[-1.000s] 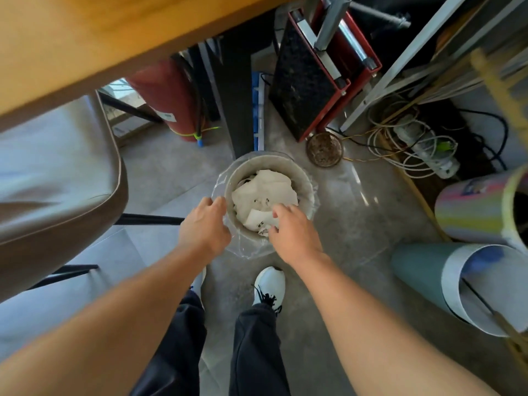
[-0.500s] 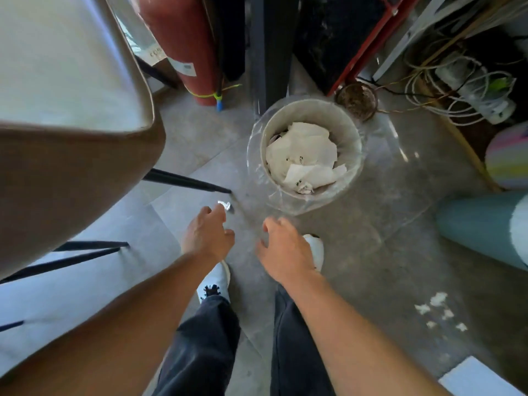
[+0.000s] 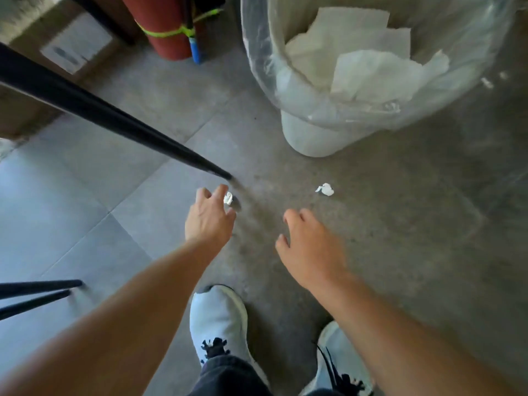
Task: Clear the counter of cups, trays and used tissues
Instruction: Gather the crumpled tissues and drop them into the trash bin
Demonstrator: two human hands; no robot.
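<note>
A white waste bin lined with a clear plastic bag stands on the grey floor at the upper right, filled with crumpled white tissues. Two small white tissue scraps lie on the floor: one right at the fingertips of my left hand, another farther right, beyond my right hand. My left hand reaches down with fingers apart beside the scrap. My right hand hovers low over the floor, fingers loosely spread and holding nothing.
A black chair leg slants down to the floor just beyond my left hand. A red cylinder and a cardboard box stand at the back left. My two white shoes are below.
I have bent much lower toward the floor. Both hands moved away from the bin and down; my left hand has come up to the small scrap by the chair leg.
</note>
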